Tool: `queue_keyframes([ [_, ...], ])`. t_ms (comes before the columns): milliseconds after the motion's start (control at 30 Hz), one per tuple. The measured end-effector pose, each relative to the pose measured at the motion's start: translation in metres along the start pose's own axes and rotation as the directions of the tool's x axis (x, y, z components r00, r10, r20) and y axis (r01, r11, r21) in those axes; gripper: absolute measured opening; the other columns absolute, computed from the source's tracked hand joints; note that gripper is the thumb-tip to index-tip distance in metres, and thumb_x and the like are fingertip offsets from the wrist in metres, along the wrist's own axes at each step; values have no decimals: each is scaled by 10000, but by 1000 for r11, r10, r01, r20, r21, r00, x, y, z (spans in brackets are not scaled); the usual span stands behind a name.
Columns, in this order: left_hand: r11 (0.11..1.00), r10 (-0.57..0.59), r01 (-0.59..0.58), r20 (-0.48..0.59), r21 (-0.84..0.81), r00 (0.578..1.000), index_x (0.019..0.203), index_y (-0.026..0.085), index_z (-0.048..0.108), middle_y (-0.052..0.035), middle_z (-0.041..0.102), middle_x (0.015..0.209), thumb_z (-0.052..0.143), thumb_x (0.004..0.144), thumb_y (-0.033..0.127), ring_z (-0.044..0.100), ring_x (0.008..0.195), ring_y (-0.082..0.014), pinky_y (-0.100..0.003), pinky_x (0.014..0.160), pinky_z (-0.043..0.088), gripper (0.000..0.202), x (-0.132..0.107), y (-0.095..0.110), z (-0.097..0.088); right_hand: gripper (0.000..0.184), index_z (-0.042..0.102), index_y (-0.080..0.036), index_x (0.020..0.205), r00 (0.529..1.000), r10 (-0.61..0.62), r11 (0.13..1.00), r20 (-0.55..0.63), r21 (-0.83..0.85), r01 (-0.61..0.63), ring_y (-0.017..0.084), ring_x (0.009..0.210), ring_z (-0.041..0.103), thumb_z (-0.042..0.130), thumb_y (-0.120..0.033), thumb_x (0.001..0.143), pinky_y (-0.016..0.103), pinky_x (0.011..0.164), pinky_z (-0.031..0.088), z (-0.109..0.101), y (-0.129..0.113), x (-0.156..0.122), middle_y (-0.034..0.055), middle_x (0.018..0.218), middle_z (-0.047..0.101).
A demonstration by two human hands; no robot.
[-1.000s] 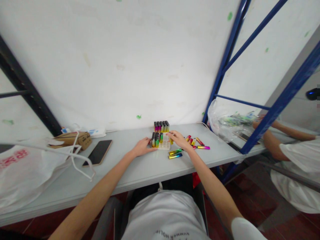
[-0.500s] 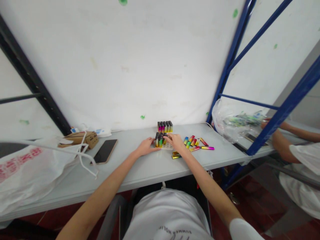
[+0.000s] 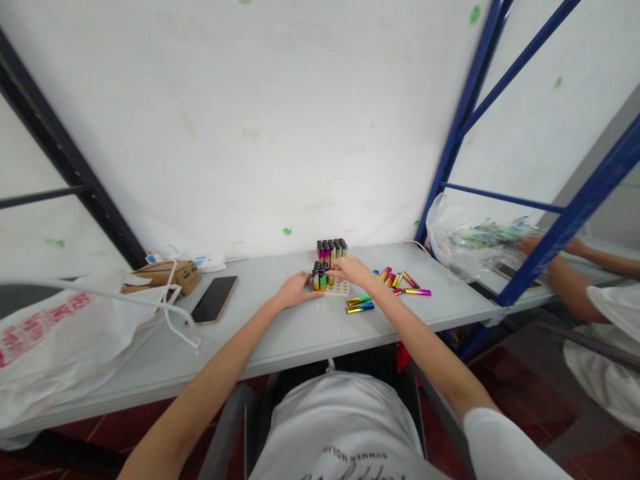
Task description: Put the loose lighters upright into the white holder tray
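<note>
A pale tray [image 3: 341,288] with rows of round holes lies on the table. Its left part holds upright lighters [image 3: 319,280] with black tops and shiny yellow-green bodies. My left hand [image 3: 294,291] grips the tray's left side, thumb along the front edge. From the right, my right hand [image 3: 351,271] reaches over the tray, fingertips pinched on a lighter [image 3: 331,281] at the edge of the filled rows; the fingers partly hide it. Behind stands another block of black-topped lighters [image 3: 332,249], pink to yellow-green. Loose shiny lighters [image 3: 360,305] lie right of the tray.
More loose coloured lighters [image 3: 417,292] lie farther right. On the left are a phone [image 3: 215,300], a cardboard box [image 3: 183,275] and a white plastic bag [image 3: 65,333] with a white cable. A blue metal frame [image 3: 453,157] rises at right; another person's arm [image 3: 570,293] is beyond it.
My right hand has moved slightly up and back over the tray, showing more bare holes. The left hand keeps its place at the tray. The view has shifted slightly.
</note>
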State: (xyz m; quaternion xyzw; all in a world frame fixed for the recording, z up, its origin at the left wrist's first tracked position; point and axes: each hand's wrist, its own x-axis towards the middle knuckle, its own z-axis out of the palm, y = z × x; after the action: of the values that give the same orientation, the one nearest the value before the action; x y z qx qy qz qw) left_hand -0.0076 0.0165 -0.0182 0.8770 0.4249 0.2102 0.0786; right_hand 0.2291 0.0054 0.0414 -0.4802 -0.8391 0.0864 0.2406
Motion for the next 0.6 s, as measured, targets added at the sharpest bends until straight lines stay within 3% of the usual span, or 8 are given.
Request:
queue_keyframes([
  [100, 1000, -8, 8, -8, 11, 1000, 960, 159, 656, -99, 656, 917, 640, 800, 700, 629, 814, -266, -352, 734, 487, 564, 0, 1, -1, 445, 627, -202, 534, 996, 73, 996, 48, -60, -70, 174, 553, 534, 718, -428, 906, 261, 605, 349, 7, 2, -8, 22, 454, 536],
  [200, 1000, -4, 4, -11, -1, 1000, 961, 164, 654, -94, 659, 914, 633, 803, 705, 629, 817, -264, -349, 735, 487, 564, -1, 2, -2, 415, 682, -204, 612, 994, 82, 996, 72, -44, -79, 168, 560, 550, 678, -475, 927, 254, 608, 353, 17, 7, -25, 19, 514, 598],
  [300, 1000, -3, 3, -9, -31, 1000, 979, 167, 654, -91, 661, 923, 647, 791, 700, 633, 826, -265, -347, 742, 493, 566, 0, 1, -2, 478, 712, -198, 699, 990, 105, 991, -95, -68, -112, 168, 598, 572, 544, -537, 992, 256, 641, 372, 12, 21, -40, 27, 591, 648],
  [400, 999, -7, 7, -1, -53, 1000, 982, 174, 652, -87, 661, 928, 653, 783, 706, 634, 842, -265, -347, 758, 498, 568, 1, -2, -1, 495, 727, -186, 791, 964, 173, 978, -203, -80, -192, 172, 647, 614, 446, -511, 1038, 261, 706, 409, -13, 44, -50, 37, 671, 694],
  [467, 999, -6, 7, 4, -50, 1000, 961, 174, 647, -90, 656, 927, 640, 783, 727, 630, 835, -266, -351, 751, 497, 582, 2, -4, -1, 396, 738, -183, 916, 931, 309, 935, -196, -115, -335, 180, 739, 661, 470, -448, 1039, 260, 764, 430, -33, 63, -58, 54, 782, 738],
  [533, 998, -6, 6, 8, -59, 1000, 953, 175, 647, -88, 657, 929, 641, 776, 733, 628, 828, -263, -352, 744, 497, 585, 3, -5, -1, 302, 728, -173, 1041, 861, 480, 846, -169, -171, -505, 203, 888, 688, 524, -395, 1017, 266, 834, 442, -46, 81, -68, 96, 933, 759],
  [600, 998, -9, 10, 9, -69, 1000, 946, 178, 651, -83, 659, 924, 650, 764, 735, 627, 819, -261, -353, 738, 499, 586, 4, -6, -1, 350, 707, -133, 1123, 788, 587, 762, -183, -204, -615, 261, 1019, 677, 540, -417, 1003, 316, 891, 449, -50, 95, -80, 175, 1070, 733],
])
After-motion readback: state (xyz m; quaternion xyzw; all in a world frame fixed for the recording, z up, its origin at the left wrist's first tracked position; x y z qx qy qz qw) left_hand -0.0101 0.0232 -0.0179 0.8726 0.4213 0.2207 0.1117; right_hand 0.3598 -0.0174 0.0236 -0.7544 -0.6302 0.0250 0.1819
